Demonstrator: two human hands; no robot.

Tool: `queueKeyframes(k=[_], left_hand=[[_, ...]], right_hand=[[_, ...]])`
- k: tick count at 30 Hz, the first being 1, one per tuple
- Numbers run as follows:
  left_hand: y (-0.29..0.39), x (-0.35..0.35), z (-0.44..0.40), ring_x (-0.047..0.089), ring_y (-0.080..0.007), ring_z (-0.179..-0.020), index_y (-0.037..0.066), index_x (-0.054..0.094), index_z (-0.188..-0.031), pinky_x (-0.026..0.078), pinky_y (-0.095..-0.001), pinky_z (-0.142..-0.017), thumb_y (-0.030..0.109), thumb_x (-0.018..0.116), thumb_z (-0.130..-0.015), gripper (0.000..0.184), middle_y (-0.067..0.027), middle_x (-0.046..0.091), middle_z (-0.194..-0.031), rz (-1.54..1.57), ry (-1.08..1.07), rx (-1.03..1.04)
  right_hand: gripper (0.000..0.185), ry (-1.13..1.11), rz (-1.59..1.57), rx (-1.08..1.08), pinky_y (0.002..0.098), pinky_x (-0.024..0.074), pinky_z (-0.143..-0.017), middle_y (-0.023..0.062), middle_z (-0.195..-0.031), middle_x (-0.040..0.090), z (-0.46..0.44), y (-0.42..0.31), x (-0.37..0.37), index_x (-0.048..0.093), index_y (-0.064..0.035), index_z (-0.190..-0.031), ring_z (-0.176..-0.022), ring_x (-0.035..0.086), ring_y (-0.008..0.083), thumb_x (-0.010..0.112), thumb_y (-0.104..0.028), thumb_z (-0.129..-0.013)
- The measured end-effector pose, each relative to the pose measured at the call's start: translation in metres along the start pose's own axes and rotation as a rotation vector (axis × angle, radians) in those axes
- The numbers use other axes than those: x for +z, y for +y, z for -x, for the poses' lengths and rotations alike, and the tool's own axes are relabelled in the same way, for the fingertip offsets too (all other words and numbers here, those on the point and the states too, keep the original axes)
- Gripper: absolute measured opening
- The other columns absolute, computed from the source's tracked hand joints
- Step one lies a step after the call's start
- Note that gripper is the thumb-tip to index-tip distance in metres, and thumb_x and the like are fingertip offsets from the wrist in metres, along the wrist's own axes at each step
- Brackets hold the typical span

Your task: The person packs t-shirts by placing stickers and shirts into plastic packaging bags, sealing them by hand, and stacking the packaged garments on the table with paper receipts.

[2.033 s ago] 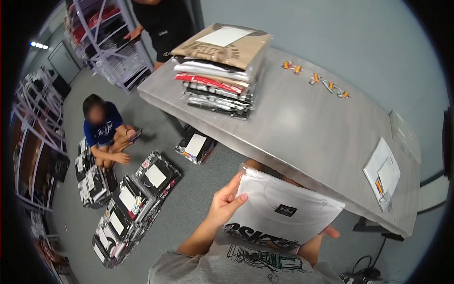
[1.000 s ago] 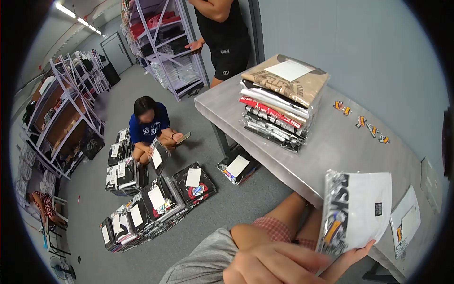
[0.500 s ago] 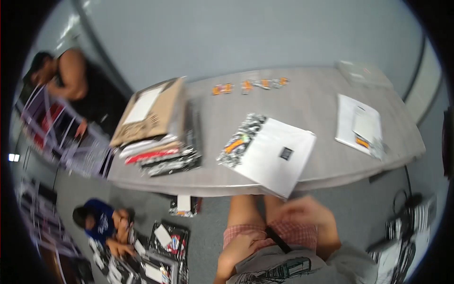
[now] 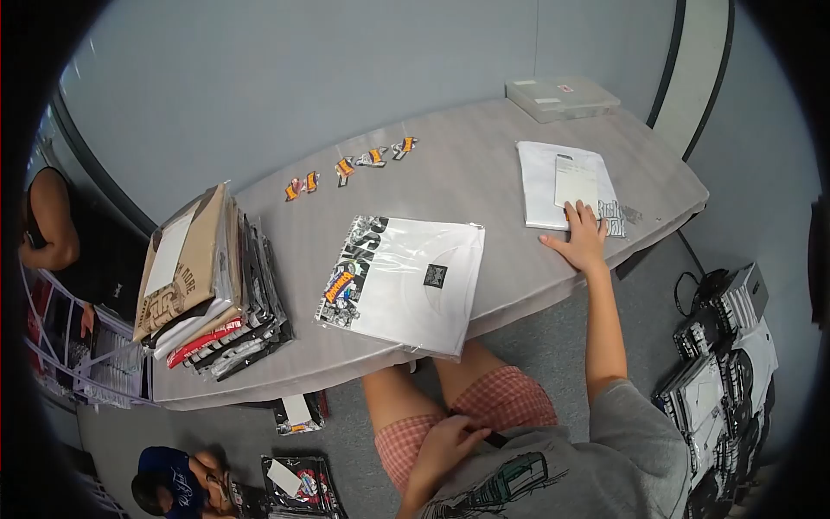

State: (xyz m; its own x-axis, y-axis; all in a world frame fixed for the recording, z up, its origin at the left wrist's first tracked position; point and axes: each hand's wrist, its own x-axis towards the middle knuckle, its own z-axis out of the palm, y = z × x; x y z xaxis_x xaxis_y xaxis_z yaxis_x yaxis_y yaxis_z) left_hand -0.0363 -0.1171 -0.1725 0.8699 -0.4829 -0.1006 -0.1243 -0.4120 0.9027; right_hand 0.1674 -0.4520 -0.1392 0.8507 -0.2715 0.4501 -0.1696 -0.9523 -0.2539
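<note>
Noted across the scene: long grey table with a streaked top (image 4: 467,186). Seen on the floor at right: piles of black-and-white folded garments in clear plastic (image 4: 705,385). Found on the table at left: uneven stack of folded garments in clear plastic bags (image 4: 203,298) (topmost tan, with white paper lying on it). Located at the near middle: folded white T-shirt in a clear plastic bag (image 4: 406,277), lying flat, dark print with orange to the left, near corner reaching the table edge, well apart from both hands. Found to the right of it: second folded white garment in clear plastic (image 4: 538,186), also flat. Recorded beyond that, at far right: low translucent plastic box (image 4: 566,102). Observed: right hand (image 4: 584,240) laid on the second garment, fingers spread, unclenched; left hand (image 4: 450,443) low over the lap, fingers loosely bent. Cannot tell whether grasping anything with the left. Noted at the right fingertips: pale rectangular card (image 4: 577,177). Spotted along the far side: row of small orange-and-grey tags (image 4: 344,169).
</note>
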Motion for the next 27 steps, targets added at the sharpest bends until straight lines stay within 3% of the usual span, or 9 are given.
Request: queueKeyframes(k=[4, 6, 7, 9, 13, 16, 19, 27], left_hand=[[0.002, 0.005, -0.019, 0.058, -0.0183, -0.078, 0.000, 0.055, -0.095, 0.045, -0.0282, -0.067, 0.024, 0.058, -0.082, 0.027, -0.0110, 0.060, -0.083, 0.256, 0.095, -0.167], [-0.001, 0.010, -0.032, 0.055, -0.0177, -0.093, -0.001, 0.047, -0.109, 0.043, -0.0273, -0.079, 0.023, 0.054, -0.086, 0.034, -0.0115, 0.057, -0.100, 0.639, 0.383, -0.082], [-0.003, 0.007, -0.038, 0.055, -0.0177, -0.093, -0.001, 0.047, -0.109, 0.043, -0.0273, -0.079, 0.023, 0.054, -0.086, 0.034, -0.0115, 0.057, -0.100, 0.639, 0.379, -0.083], [-0.011, -0.002, -0.049, 0.050, -0.0234, -0.104, -0.002, 0.040, -0.115, 0.040, -0.0353, -0.089, 0.024, 0.047, -0.089, 0.037, -0.0134, 0.048, -0.115, 0.957, 0.314, -0.144], [-0.019, -0.014, -0.071, 0.049, -0.0276, -0.107, 0.000, 0.040, -0.117, 0.040, -0.0386, -0.090, 0.028, 0.041, -0.091, 0.038, -0.0140, 0.050, -0.115, 1.227, 0.245, -0.158], [-0.011, -0.017, -0.081, 0.049, -0.0281, -0.109, 0.000, 0.040, -0.117, 0.040, -0.0395, -0.091, 0.026, 0.041, -0.091, 0.037, -0.0141, 0.051, -0.115, 1.304, 0.291, -0.050], [0.003, -0.020, -0.086, 0.052, -0.0240, -0.104, -0.003, 0.045, -0.111, 0.044, -0.0346, -0.089, 0.021, 0.043, -0.091, 0.032, -0.0130, 0.052, -0.113, 1.380, 0.388, -0.099], [-0.001, -0.035, -0.063, 0.053, -0.0267, -0.102, -0.002, 0.039, -0.117, 0.043, -0.0379, -0.089, 0.018, 0.044, -0.090, 0.034, -0.0152, 0.051, -0.114, 1.405, 0.562, -0.056]], right_hand=[[0.065, 0.082, -0.058, -0.008, 0.0497, 0.0228, -0.095, 0.0170, -0.113, 0.048, 0.015, -0.010, -0.004, 0.052, -0.0068, -0.114, -0.109, 0.041, 0.0327, 0.068, -0.043, -0.062], [0.037, 0.140, -0.112, 0.090, 0.0422, 0.0315, -0.088, 0.0126, -0.099, 0.052, 0.020, -0.012, -0.005, 0.060, -0.0090, -0.101, -0.095, 0.046, 0.0285, 0.066, -0.021, -0.067], [0.037, 0.139, -0.110, 0.094, 0.0422, 0.0315, -0.088, 0.0126, -0.099, 0.052, 0.022, -0.009, -0.001, 0.060, -0.0090, -0.101, -0.095, 0.046, 0.0285, 0.066, -0.021, -0.067], [0.027, 0.327, -0.121, 0.095, 0.0385, 0.0344, -0.081, 0.0105, -0.096, 0.052, 0.028, -0.006, 0.007, 0.064, -0.0105, -0.090, -0.091, 0.046, 0.0270, 0.060, -0.005, -0.064], [0.025, 0.444, -0.158, 0.077, 0.0400, 0.0341, -0.082, 0.0091, -0.097, 0.052, 0.056, -0.025, 0.006, 0.065, -0.0104, -0.085, -0.092, 0.046, 0.0273, 0.057, -0.001, -0.062], [0.027, 0.377, -0.197, -0.009, 0.0398, 0.0323, -0.082, 0.0074, -0.097, 0.052, 0.080, -0.055, -0.004, 0.066, -0.0109, -0.082, -0.093, 0.046, 0.0263, 0.056, 0.001, -0.060], [0.027, 0.303, -0.249, -0.107, 0.0385, 0.0296, -0.083, 0.0061, -0.097, 0.052, 0.098, -0.076, -0.013, 0.066, -0.0114, -0.081, -0.093, 0.046, 0.0250, 0.056, 0.001, -0.059], [0.032, 0.080, -0.428, -0.224, 0.0372, 0.0271, -0.085, 0.0069, -0.102, 0.051, 0.114, -0.096, -0.024, 0.065, -0.0081, -0.085, -0.096, 0.046, 0.0257, 0.053, 0.006, -0.060]])
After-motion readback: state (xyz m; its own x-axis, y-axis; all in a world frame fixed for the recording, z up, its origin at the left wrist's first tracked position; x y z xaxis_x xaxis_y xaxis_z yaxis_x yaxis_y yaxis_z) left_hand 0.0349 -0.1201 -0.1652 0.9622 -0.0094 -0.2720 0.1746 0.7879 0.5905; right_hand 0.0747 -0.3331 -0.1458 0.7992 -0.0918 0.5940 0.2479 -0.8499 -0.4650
